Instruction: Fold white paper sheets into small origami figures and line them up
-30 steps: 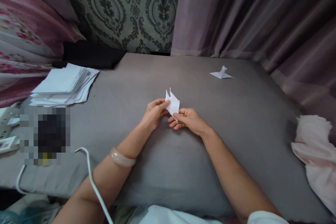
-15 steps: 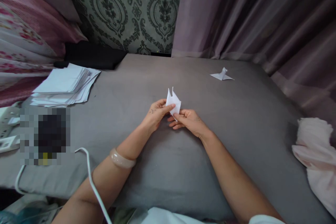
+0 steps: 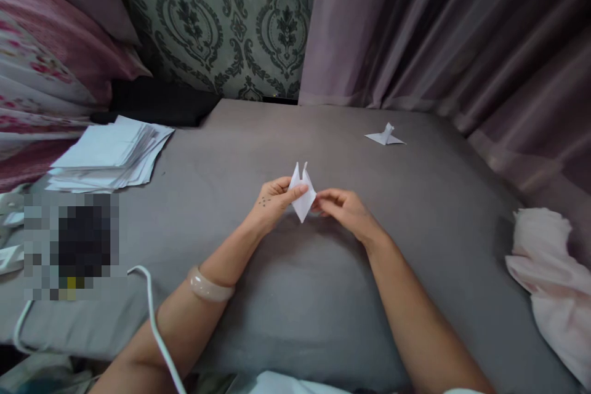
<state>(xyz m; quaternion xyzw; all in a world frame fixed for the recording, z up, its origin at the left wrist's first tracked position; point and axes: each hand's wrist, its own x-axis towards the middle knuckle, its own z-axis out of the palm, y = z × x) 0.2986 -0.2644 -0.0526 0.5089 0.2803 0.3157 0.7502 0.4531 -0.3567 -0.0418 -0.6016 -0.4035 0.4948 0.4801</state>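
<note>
My left hand (image 3: 276, 199) is closed on a piece of folded white origami paper (image 3: 303, 203), its thumb lying across the front face. The paper has a diamond shape, with two narrow points upward, a gap between them, and one point downward. At the paper's right corner is my right hand (image 3: 345, 209), its fingers bent and drawn together in a pinch. Just how much of the corner those fingertips hold is hard to see. Farther back on the right, a folded white paper crane (image 3: 386, 134) rests with its wings spread.
Both hands are above a grey-covered surface (image 3: 258, 135). A stack of white paper (image 3: 106, 151) lies at the left, before a black folded item (image 3: 161, 101). A white cable (image 3: 154, 314) crosses near my left forearm. Pale pink cloth (image 3: 547, 271) lies at the right; curtains (image 3: 392, 24) hang behind.
My right hand has moved from the paper's lower tip to its right corner, baring the bottom point. My left hand keeps its hold. The view has shifted slightly.
</note>
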